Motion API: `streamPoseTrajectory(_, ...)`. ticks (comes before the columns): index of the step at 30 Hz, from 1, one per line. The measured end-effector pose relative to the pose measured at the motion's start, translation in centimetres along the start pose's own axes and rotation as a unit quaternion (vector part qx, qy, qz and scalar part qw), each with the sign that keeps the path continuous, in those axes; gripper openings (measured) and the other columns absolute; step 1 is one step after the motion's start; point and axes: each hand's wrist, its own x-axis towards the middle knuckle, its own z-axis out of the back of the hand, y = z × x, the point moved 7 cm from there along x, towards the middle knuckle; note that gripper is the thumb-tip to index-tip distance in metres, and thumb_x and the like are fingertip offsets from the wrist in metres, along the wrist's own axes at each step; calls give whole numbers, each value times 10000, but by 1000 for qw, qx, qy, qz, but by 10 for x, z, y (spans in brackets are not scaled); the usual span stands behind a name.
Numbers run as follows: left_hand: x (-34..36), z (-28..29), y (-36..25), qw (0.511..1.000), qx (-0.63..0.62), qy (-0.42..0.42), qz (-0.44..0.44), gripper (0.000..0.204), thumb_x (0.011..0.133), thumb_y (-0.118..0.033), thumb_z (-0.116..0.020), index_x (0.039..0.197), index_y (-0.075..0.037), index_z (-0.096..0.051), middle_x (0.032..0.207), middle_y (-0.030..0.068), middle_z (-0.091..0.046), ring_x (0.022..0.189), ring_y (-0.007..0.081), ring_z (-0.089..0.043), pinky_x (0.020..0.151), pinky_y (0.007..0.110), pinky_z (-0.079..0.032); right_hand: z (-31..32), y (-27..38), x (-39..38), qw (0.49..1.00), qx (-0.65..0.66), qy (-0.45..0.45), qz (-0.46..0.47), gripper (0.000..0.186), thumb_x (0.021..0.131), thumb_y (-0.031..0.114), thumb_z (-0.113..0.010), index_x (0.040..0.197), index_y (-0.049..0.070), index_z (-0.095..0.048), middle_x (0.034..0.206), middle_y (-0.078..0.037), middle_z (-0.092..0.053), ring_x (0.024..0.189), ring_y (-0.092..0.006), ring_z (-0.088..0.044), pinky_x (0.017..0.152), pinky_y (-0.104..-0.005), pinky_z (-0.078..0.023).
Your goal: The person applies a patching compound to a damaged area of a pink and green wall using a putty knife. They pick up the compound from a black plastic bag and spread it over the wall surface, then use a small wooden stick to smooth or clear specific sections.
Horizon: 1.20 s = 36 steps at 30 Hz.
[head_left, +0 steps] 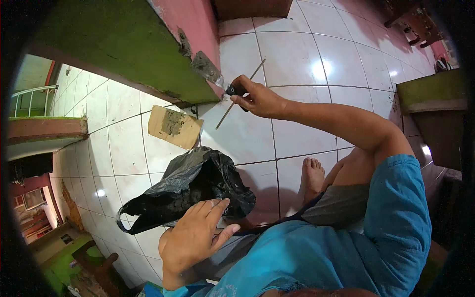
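My right hand (263,100) is wrapped round the black handle of a putty knife (207,68). Its broad blade, smeared with grey mortar, lies against the corner of a green and pink wall (133,44), just below a rough grey patch (184,43). Fingers stretched out, my left hand (194,236) is over the near side of a black plastic bag (180,171) and holds nothing. The bag's mouth gapes, and dark, lumpy stuff shows dimly inside. Beyond the bag, a piece of cardboard (185,136) bears a smear of grey mortar.
A thin stick (223,118) lies on the white tiled floor (297,133) beneath my right hand. My bare foot (312,174) rests on the tiles right of the bag. At the far right stands a green-topped low wall (430,91); dark wooden furniture (418,24) is behind it.
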Motion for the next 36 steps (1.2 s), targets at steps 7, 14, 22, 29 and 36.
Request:
streamPoseTrajectory(7,-5,-6,3,1000,-3,-4,9,603,940,-371,-722,1375,17,-568,1238,245,-640,1129,417,-620,977,452,-518,13,2,-10,998,-40,-36,21,317,1053,212,-618,1219,6,-444,1056,-175,-661,964,-269,-671,844,-400,-561)
streamPoseTrajectory(14,-13,0,10,1000,-15,-17,-13,604,965,-416,-676,1331,55,-586,1171,236,-636,1097,408,-614,968,446,-510,11,-23,-18,997,-68,-12,-24,276,1058,157,-605,1216,9,-435,980,-132,-637,898,-218,-645,833,-390,-549)
streamPoseTrajectory(22,7,1,6,999,-39,25,-15,549,910,-265,-747,1358,2,-575,1256,258,-638,1151,445,-624,987,461,-506,70,-41,-26,978,-186,-27,-94,257,1011,266,-602,1128,52,-521,980,-211,-646,926,-418,-644,801,-511,-499)
streamPoseTrajectory(29,10,0,4,996,-77,-4,37,487,1083,-392,-545,1310,25,-653,1243,295,-659,1066,427,-660,895,500,-538,111,-28,26,932,-354,-54,-52,344,842,377,-662,998,72,-630,983,-171,-709,951,-391,-695,819,-504,-550)
streamPoseTrajectory(36,15,-9,44,972,-87,-216,9,290,1055,-262,-641,988,19,-669,850,175,-673,719,267,-609,671,387,-519,139,-35,4,913,-396,-76,-64,442,863,475,-637,1019,62,-664,930,-160,-745,912,-400,-718,800,-504,-569)
